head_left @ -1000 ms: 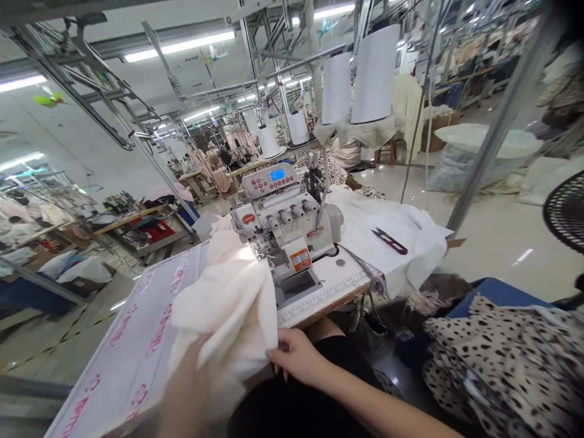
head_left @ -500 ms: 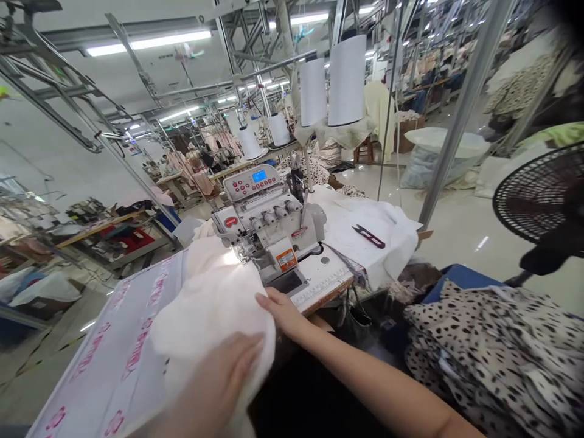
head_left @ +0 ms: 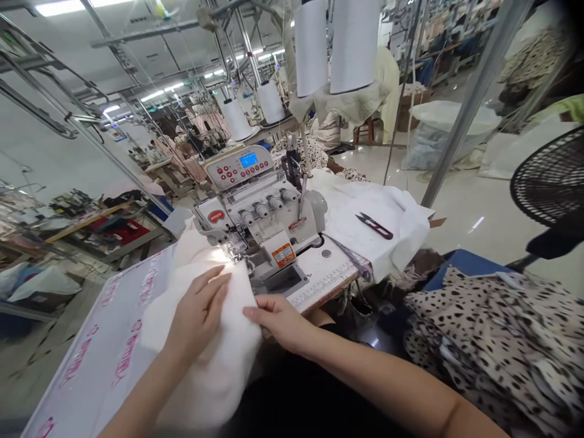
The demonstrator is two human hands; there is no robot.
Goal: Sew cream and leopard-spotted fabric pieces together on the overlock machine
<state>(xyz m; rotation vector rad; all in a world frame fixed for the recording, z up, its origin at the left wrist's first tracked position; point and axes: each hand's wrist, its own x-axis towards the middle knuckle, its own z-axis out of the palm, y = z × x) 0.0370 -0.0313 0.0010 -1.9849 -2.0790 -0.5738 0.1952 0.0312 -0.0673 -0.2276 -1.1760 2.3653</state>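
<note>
A cream soft fabric (head_left: 214,353) lies bunched on the printed white table board (head_left: 107,337), its far end running under the presser foot (head_left: 235,246) of a white overlock sewing machine (head_left: 258,210). My left hand (head_left: 198,310) rests flat on top of the cloth with its fingers apart. My right hand (head_left: 278,322) lies along the cloth's right edge, fingers stretched toward the needle area and not visibly gripping. A white fabric pile (head_left: 365,222) sits behind the machine on the right, with black-handled thread snips (head_left: 375,225) lying on it.
A heap of spotted fabric (head_left: 483,334) sits on a blue surface at the right, near a black fan (head_left: 552,182). Large white thread cones (head_left: 354,45) hang above the machine. Metal poles, other sewing stations and bagged goods stand on the shiny floor beyond.
My left hand has come from the cloth's near side up onto its top. The cloth now lies flatter and closer to the presser foot. The whole view has shifted as my head moved.
</note>
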